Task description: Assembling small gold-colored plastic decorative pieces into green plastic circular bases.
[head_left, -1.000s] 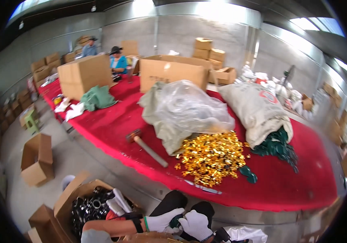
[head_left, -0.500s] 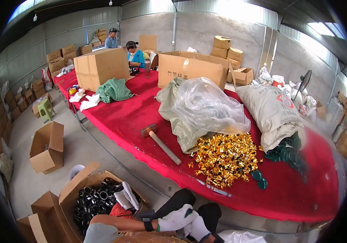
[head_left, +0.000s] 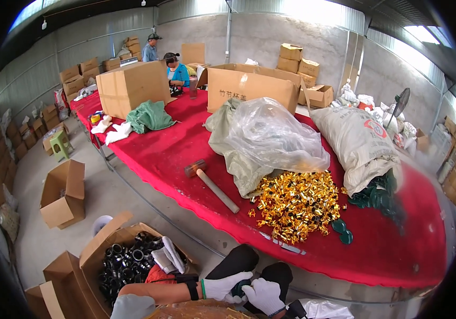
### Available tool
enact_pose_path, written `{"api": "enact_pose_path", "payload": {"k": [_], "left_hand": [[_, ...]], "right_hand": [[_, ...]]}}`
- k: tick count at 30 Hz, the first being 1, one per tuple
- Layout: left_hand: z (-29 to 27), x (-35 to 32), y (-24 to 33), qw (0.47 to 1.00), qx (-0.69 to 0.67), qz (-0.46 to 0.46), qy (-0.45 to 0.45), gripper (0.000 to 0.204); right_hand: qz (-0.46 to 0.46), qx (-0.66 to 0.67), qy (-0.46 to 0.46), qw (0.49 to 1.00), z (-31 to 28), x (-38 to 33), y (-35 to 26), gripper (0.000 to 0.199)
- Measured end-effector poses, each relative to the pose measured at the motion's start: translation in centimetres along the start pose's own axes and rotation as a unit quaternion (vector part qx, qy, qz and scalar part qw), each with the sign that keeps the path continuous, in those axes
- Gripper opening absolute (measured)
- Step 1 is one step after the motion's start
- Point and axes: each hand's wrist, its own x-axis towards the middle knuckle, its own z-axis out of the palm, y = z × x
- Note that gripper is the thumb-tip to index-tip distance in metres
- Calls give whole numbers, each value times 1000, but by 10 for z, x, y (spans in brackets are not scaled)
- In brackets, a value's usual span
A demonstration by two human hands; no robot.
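Observation:
Both my hands wear white gloves and meet above my dark-trousered knees. My left hand is closed around a small dark, rounded piece, mostly covered by the fingers; its exact kind does not show. My right hand is curled against the same piece from the right, fingertips on it. Close by on the left, a carton holds several black ring-topped plastic parts. On the table edge ahead lies a heap of shiny gold clip-like parts, with dark green discs beside it.
A red-covered table spreads ahead, bearing a mallet, a clear plastic bag, a white woven sack spilling green discs, and large cartons. Two people are at the far side. Open cartons stand on the floor left.
My hands were overlapped; now they have drawn apart a little, with the dark piece showing between them. The view has shifted slightly.

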Motion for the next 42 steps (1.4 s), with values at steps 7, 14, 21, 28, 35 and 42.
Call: {"api": "enact_pose_path", "payload": {"k": [7, 14, 21, 28, 35, 42], "left_hand": [[4, -9, -2, 998, 30, -31, -52, 55], [-5, -5, -7, 995, 89, 39, -25, 50], [24, -11, 1, 618, 684, 290, 255, 51], [-4, 4, 8, 941, 230, 202, 143, 57], [-1, -18, 12, 994, 97, 42, -13, 57], [1, -24, 10, 987, 116, -36, -103, 66]], "right_hand": [[-110, -1, -1, 994, -8, 9, -6, 9], [82, 60, -33, 994, 74, -33, 16, 19], [406, 585, -64, 699, 72, -14, -1, 25], [86, 104, 37, 990, 44, -8, 6, 27], [5, 40, -24, 999, -7, 15, -6, 39], [-145, 22, -50, 988, -32, 31, -8, 29]]}}
